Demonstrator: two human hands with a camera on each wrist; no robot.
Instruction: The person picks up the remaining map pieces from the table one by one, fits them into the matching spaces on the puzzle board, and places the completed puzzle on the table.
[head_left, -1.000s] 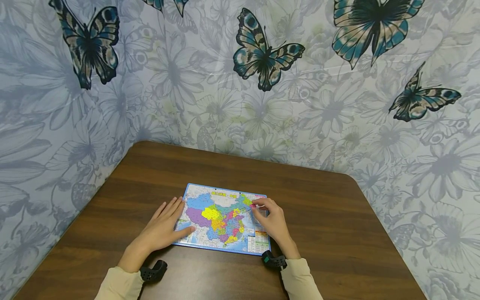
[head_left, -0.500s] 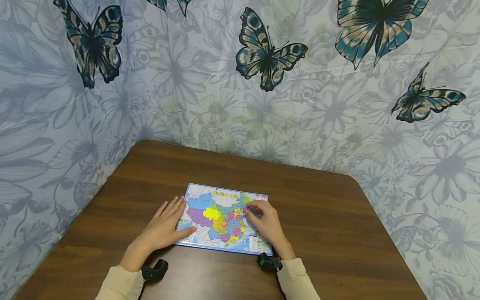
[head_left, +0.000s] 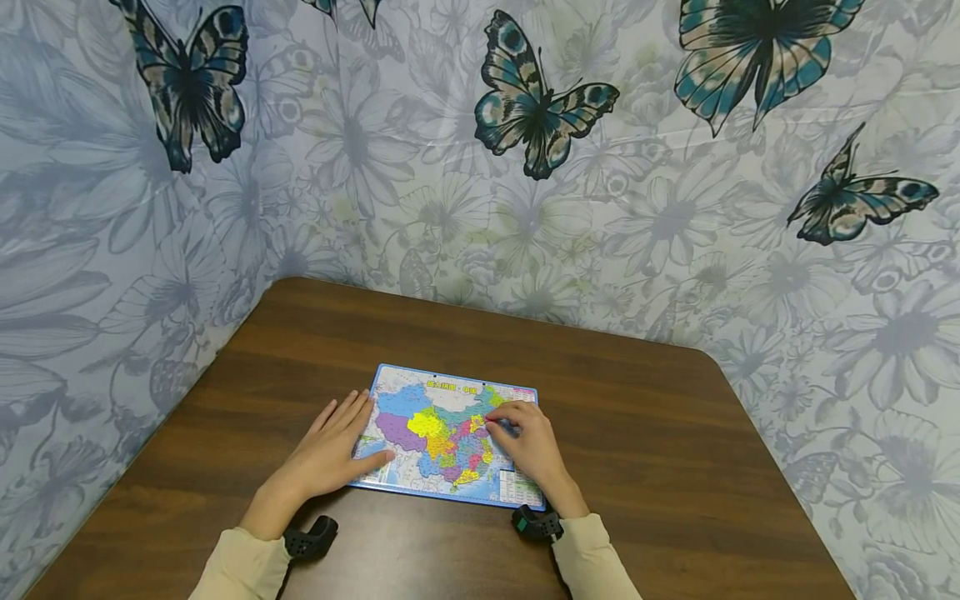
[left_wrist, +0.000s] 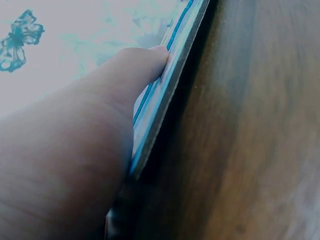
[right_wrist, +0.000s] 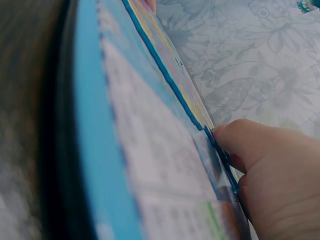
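A map jigsaw board (head_left: 408, 477) with a blue border and coloured regions lies on the wooden table. My left hand (head_left: 322, 457) rests on its left side, fingers straight and spread, the thumb lying across the lower left corner. In the left wrist view the left thumb (left_wrist: 145, 62) presses on the board's edge. Over the right part of the map, my right hand (head_left: 534, 442) pinches a small pinkish-red puzzle piece (head_left: 491, 420) between thumb and forefinger, mostly covered by the fingertips. The right wrist view shows the right hand (right_wrist: 280, 175) close over the board's surface, the piece hidden there.
The brown table (head_left: 615, 417) extends around the board on all sides. Behind it stands a wall covering (head_left: 420, 208) with grey flowers and teal butterflies. Black wrist bands (head_left: 311, 539) sit on both wrists, beside cream sleeves.
My right hand has moved slightly left over the map with the pinkish-red puzzle piece, which now shows less between the fingertips. The left hand has stayed on the board.
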